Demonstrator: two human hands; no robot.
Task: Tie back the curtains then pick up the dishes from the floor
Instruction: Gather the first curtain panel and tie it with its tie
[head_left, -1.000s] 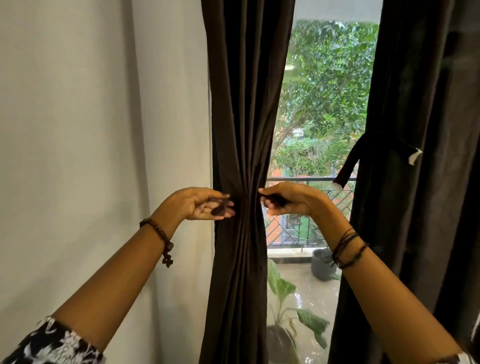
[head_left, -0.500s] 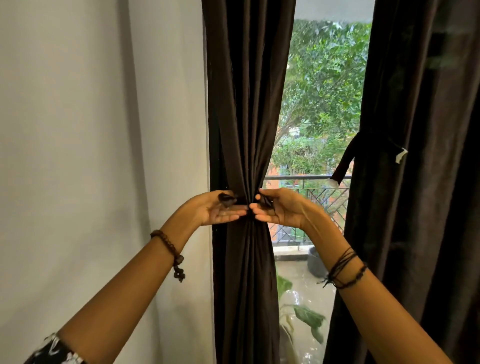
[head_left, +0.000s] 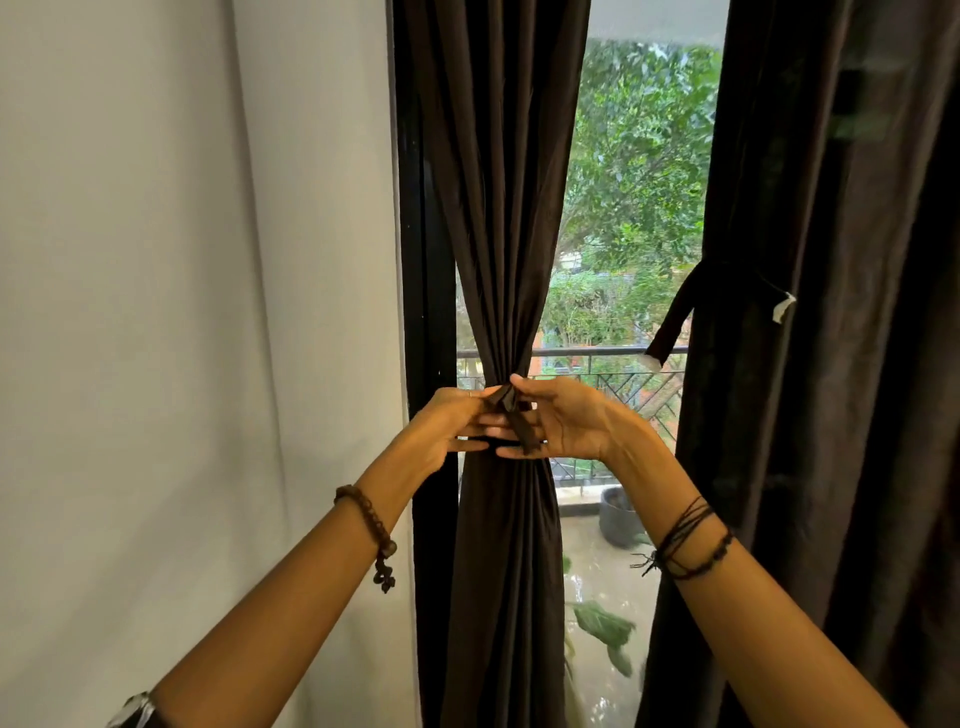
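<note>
Two dark brown fabric curtains here: left curtain (head_left: 501, 208) bunched into a narrow column at the window's left edge, right curtain (head_left: 831, 364) hanging wide on the right. Two tiebacks as well: a dark fabric tie strip (head_left: 517, 421) around the left bundle, and a second matching strap (head_left: 675, 317) dangling loose off the right curtain, a small white tag (head_left: 783, 307) close by. No dishes anywhere in view.

Left hand (head_left: 452, 423) and right hand (head_left: 561, 421) meeting right at the cinched waist of the left curtain, fingertips overlapping. Both pinching the ends of the tie strip, thumbs and forefingers closed on it, other fingers fairly straight and spread. One strip end hanging down between the palms. Beaded brown bracelet (head_left: 371, 525) on the left wrist, black thread bands (head_left: 685, 540) on the right.

Plain white wall (head_left: 182, 312) left of the black window frame (head_left: 426, 260). Between the two curtains, a tall open gap of glass showing a balcony railing (head_left: 613, 358), green trees, a dark plant pot (head_left: 618, 514).
</note>
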